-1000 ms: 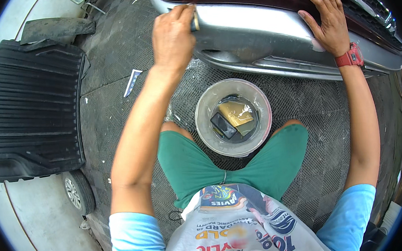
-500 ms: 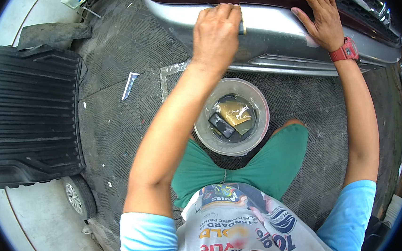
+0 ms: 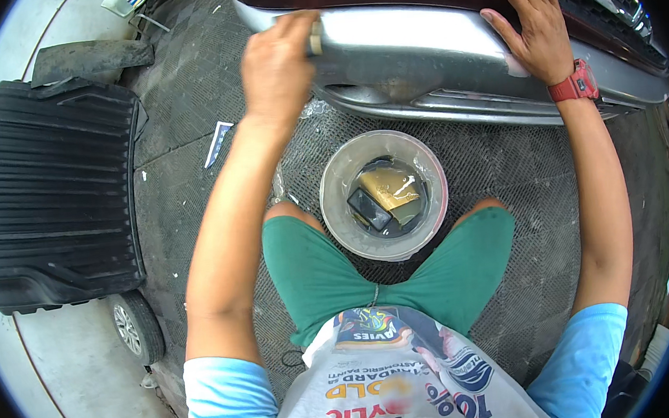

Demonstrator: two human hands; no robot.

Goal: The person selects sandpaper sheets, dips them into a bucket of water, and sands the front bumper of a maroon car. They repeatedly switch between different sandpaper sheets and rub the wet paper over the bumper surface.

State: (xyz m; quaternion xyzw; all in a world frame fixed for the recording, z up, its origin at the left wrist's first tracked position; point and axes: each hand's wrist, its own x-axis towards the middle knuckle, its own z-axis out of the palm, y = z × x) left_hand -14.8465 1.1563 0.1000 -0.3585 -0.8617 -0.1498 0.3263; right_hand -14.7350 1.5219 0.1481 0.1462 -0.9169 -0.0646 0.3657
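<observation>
A car bumper (image 3: 408, 42), silver-grey below a dark maroon band, spans the upper right. My left hand (image 3: 279, 68) is closed around a sanding block (image 3: 315, 41) and presses it to the bumper's left end; only a dark side and tan edge of the block show. My right hand (image 3: 529, 32) lies with fingers spread on the upper part of the bumper, holding nothing. Below the bumper, between my knees, stands a translucent plastic bucket (image 3: 335, 201). In its water lie a tan sheet (image 3: 386, 185), apparently sandpaper, and a black block (image 3: 369, 209).
A ribbed black mat or liner (image 3: 55, 199) stands at the left, beside a car wheel (image 3: 136, 327). A strip of printed paper (image 3: 218, 143) lies on the textured dark floor (image 3: 193, 212). Farther off at the upper left is a small white stand (image 3: 126, 1).
My left hand has slid left along the bumper with the sanding block, uncovering more of the silver surface. My left knee has come into view. My right hand stays in place.
</observation>
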